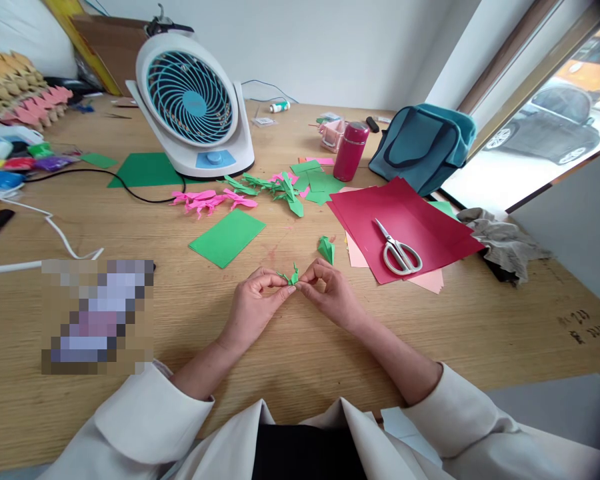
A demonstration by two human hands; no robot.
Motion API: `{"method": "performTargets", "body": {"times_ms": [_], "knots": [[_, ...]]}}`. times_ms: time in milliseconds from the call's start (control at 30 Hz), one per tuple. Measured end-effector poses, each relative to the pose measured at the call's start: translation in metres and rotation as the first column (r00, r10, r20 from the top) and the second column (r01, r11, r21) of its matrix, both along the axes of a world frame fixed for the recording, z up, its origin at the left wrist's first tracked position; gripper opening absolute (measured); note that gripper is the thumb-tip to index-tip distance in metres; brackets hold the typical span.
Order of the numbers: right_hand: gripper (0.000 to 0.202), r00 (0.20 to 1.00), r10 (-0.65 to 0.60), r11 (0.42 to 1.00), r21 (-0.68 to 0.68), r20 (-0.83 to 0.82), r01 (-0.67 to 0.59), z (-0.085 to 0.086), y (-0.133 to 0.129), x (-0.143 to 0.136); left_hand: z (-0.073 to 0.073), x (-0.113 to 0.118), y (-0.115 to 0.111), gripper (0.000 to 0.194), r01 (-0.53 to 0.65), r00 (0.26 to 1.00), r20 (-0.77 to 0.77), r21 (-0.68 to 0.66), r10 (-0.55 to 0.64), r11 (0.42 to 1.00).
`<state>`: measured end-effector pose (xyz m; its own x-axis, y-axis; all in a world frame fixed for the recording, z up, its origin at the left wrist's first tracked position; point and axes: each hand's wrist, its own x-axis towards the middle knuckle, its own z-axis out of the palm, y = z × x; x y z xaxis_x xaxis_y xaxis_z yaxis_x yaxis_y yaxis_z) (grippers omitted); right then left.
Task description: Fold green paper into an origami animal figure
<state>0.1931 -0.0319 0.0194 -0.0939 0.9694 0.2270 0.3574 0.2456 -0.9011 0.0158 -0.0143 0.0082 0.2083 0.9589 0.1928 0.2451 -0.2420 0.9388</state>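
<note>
Between my fingertips is a small green folded paper piece (293, 276) with thin pointed ends sticking up. My left hand (257, 300) pinches it from the left, and my right hand (330, 293) pinches its right side. Just beyond my right hand lies another green folded paper piece (326, 249). A stack of green paper sheets (227, 238) rests ahead of my left hand. Farther back are pink folded paper figures (213, 201) and green folded paper figures (285, 189), lying in a loose cluster.
White-handled scissors (401, 257) lie on red paper sheets (430, 233) at the right. Behind stand a fan (195, 107), a red flask (351, 152) and a teal bag (423, 147). A blurred-out object (97, 317) and white cable (60, 230) are at the left.
</note>
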Motion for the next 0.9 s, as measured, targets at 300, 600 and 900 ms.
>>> {"method": "performTargets", "body": {"times_ms": [300, 600, 900], "knots": [[0.023, 0.999, -0.011, 1.000, -0.015, -0.045, 0.010, 0.0003, -0.0023, -0.0009, 0.0035, 0.0013, -0.0030, 0.018, 0.012, 0.999, -0.045, 0.052, -0.009, 0.999], [0.035, 0.994, -0.043, 0.962, 0.274, 0.098, 0.014, 0.0013, -0.0033, 0.0024, 0.0057, -0.0018, 0.0016, 0.013, 0.050, 0.994, -0.105, 0.167, -0.032, 0.985], [0.013, 0.969, -0.009, 0.928, 0.363, 0.245, -0.083, 0.0031, -0.0030, 0.0060, 0.0030, -0.0019, 0.0016, 0.011, 0.049, 0.975, -0.221, 0.338, 0.029, 0.940]]}}
